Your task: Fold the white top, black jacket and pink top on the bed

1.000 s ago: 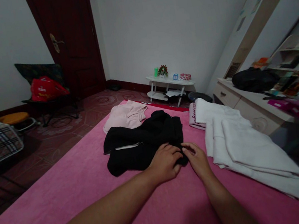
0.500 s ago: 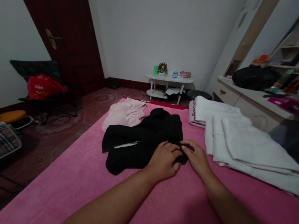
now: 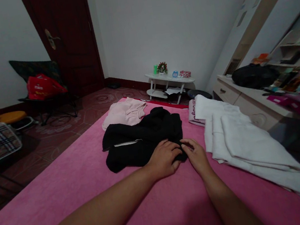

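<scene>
A crumpled black garment (image 3: 140, 140) with a thin white stripe lies in the middle of the pink bed cover (image 3: 73, 184). My left hand (image 3: 164, 158) rests on its near right corner, fingers curled into the cloth. My right hand (image 3: 197, 154) pinches the same corner from the right, thumb and fingers together on the black fabric. The two hands almost touch. A pale pink garment (image 3: 124, 114) lies behind the black one at the bed's far edge. White folded cloth (image 3: 238, 137) is spread to the right of my hands.
A dark red door (image 3: 71, 41) and a chair with a red bag (image 3: 43, 87) stand at the back left. A small white table (image 3: 170, 83) is by the far wall. A dresser (image 3: 246, 100) with a black bag and clutter lines the right side.
Both hands stay on the near corner of the black garment with only slight finger shifts. The camera has drifted a little; the garment's left edge sits slightly more bunched.
</scene>
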`<state>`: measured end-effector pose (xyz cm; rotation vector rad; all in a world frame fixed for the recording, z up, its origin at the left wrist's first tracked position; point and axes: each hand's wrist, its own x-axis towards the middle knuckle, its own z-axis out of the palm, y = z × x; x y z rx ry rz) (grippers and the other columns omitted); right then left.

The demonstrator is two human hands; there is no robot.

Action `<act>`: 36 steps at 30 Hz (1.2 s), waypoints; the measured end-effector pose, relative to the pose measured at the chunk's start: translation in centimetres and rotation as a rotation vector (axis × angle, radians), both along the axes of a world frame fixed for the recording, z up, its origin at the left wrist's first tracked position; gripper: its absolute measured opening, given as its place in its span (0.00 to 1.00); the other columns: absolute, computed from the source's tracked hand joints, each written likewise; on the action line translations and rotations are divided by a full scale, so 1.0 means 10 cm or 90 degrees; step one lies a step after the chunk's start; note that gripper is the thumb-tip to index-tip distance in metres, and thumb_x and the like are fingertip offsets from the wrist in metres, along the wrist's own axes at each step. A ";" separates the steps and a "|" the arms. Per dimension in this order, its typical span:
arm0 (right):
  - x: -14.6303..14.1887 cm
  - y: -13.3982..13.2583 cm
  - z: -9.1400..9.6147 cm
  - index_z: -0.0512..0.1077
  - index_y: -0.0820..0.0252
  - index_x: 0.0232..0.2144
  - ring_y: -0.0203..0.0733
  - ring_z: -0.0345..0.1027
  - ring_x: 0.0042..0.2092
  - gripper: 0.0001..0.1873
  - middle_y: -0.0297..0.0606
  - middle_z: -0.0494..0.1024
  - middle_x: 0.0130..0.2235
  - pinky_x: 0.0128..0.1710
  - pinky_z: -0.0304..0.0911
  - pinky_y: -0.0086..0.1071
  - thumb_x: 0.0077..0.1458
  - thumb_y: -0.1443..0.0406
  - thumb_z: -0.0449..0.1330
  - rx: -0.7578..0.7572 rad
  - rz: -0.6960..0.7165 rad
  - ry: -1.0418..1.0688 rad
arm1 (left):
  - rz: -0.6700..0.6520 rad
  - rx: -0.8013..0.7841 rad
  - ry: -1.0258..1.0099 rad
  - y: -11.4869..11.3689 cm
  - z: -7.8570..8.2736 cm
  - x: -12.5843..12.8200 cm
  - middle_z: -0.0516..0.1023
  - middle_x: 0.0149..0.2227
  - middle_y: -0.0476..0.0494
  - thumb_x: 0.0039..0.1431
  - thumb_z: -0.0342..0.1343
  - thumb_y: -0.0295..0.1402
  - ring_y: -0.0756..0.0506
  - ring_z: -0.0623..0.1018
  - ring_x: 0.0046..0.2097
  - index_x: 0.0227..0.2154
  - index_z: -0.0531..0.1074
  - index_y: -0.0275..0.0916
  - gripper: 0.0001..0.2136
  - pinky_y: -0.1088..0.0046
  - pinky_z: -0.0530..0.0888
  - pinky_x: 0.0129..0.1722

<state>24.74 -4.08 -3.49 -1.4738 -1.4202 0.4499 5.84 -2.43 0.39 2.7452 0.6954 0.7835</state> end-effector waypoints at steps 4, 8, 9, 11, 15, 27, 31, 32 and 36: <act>0.00 0.00 0.01 0.74 0.57 0.41 0.47 0.69 0.47 0.14 0.42 0.75 0.44 0.46 0.67 0.42 0.54 0.58 0.57 0.000 -0.001 -0.002 | -0.005 0.000 0.006 0.00 0.01 -0.01 0.74 0.48 0.46 0.55 0.57 0.33 0.43 0.71 0.52 0.45 0.73 0.41 0.13 0.60 0.56 0.61; -0.01 0.00 0.00 0.74 0.58 0.40 0.47 0.70 0.46 0.14 0.43 0.75 0.44 0.46 0.68 0.41 0.54 0.58 0.56 0.004 0.000 -0.009 | -0.004 0.003 0.010 0.00 0.01 -0.02 0.74 0.49 0.46 0.55 0.57 0.34 0.44 0.70 0.52 0.44 0.73 0.41 0.13 0.61 0.56 0.62; -0.01 -0.01 0.01 0.74 0.58 0.41 0.47 0.69 0.46 0.14 0.43 0.75 0.44 0.46 0.67 0.42 0.54 0.59 0.56 0.007 0.002 -0.017 | -0.003 0.002 0.010 0.00 0.01 -0.02 0.74 0.49 0.46 0.55 0.57 0.34 0.44 0.71 0.52 0.45 0.73 0.41 0.13 0.61 0.56 0.62; -0.05 -0.04 0.04 0.73 0.57 0.41 0.47 0.69 0.47 0.13 0.43 0.74 0.44 0.46 0.67 0.42 0.55 0.60 0.55 0.029 -0.003 -0.054 | -0.009 -0.006 -0.002 0.00 0.01 -0.02 0.74 0.49 0.45 0.55 0.58 0.34 0.43 0.71 0.53 0.45 0.73 0.41 0.14 0.59 0.56 0.62; -0.21 -0.16 0.20 0.72 0.57 0.42 0.48 0.63 0.53 0.14 0.44 0.70 0.50 0.53 0.62 0.45 0.54 0.67 0.53 0.130 0.002 -0.162 | -0.049 -0.063 -0.126 -0.05 0.00 -0.05 0.77 0.46 0.46 0.57 0.57 0.32 0.44 0.74 0.50 0.41 0.75 0.42 0.09 0.60 0.60 0.59; -0.77 -0.33 0.42 0.72 0.52 0.45 0.50 0.66 0.44 0.21 0.40 0.75 0.41 0.42 0.63 0.42 0.49 0.73 0.56 0.059 0.175 -0.417 | 0.179 -0.056 -0.414 0.30 0.50 -0.78 0.80 0.37 0.44 0.60 0.51 0.29 0.46 0.78 0.41 0.36 0.77 0.39 0.09 0.70 0.72 0.44; -0.49 -0.53 0.61 0.72 0.54 0.38 0.45 0.67 0.43 0.14 0.37 0.74 0.39 0.43 0.63 0.37 0.53 0.72 0.51 0.187 0.138 -0.130 | 0.307 -0.118 -0.459 0.65 0.54 -1.12 0.80 0.39 0.44 0.58 0.52 0.32 0.45 0.78 0.42 0.35 0.77 0.38 0.09 0.71 0.73 0.43; -0.34 -0.60 0.64 0.72 0.54 0.37 0.45 0.67 0.44 0.12 0.38 0.74 0.40 0.45 0.63 0.38 0.53 0.70 0.51 0.224 0.094 -0.068 | 0.319 -0.138 -0.457 0.72 0.51 -1.20 0.81 0.38 0.44 0.57 0.52 0.33 0.45 0.78 0.42 0.34 0.77 0.37 0.09 0.71 0.73 0.42; 0.39 -0.83 0.61 0.73 0.56 0.40 0.48 0.68 0.45 0.13 0.40 0.75 0.42 0.48 0.63 0.41 0.53 0.63 0.55 0.167 -0.083 0.059 | 0.317 -0.199 -0.429 0.88 0.32 -1.27 0.80 0.38 0.42 0.56 0.53 0.35 0.44 0.78 0.40 0.35 0.77 0.36 0.11 0.68 0.73 0.43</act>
